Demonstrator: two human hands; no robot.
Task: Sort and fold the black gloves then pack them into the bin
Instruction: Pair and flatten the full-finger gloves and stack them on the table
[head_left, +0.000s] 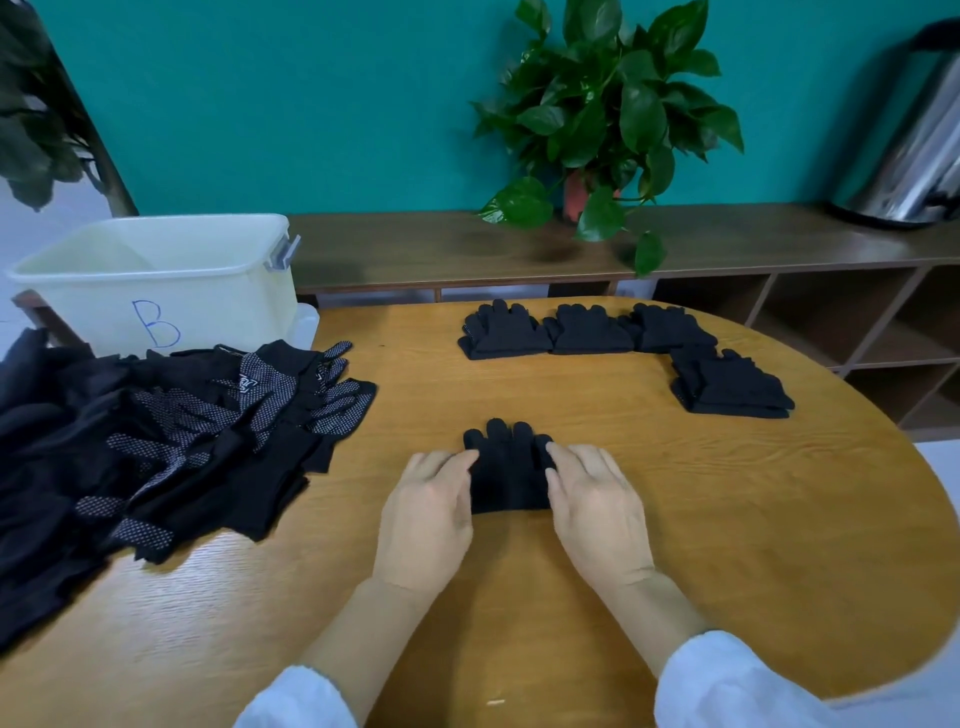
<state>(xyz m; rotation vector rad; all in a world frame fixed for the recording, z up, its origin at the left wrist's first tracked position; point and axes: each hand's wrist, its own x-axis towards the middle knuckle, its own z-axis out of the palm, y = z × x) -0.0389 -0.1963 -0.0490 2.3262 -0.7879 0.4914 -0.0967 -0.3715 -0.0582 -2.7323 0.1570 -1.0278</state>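
A folded black glove (508, 470) lies on the wooden table (727, 519) in front of me, fingers pointing away. My left hand (428, 514) rests flat against its left edge and my right hand (597, 512) against its right edge, fingers straight. Several folded glove stacks sit further back: three in a row (587, 330) and one at the right (730, 387). A loose pile of unsorted black gloves (166, 431), some with white grip dots, covers the table's left side. The pale plastic bin (156, 291), marked with a blue B, stands at the back left.
A potted green plant (597, 114) and a steel urn (914, 156) stand on a low brown shelf (415, 244) behind the table, against a teal wall. Another plant's leaves (31, 119) hang at the far left. The table's rounded edge curves along the right.
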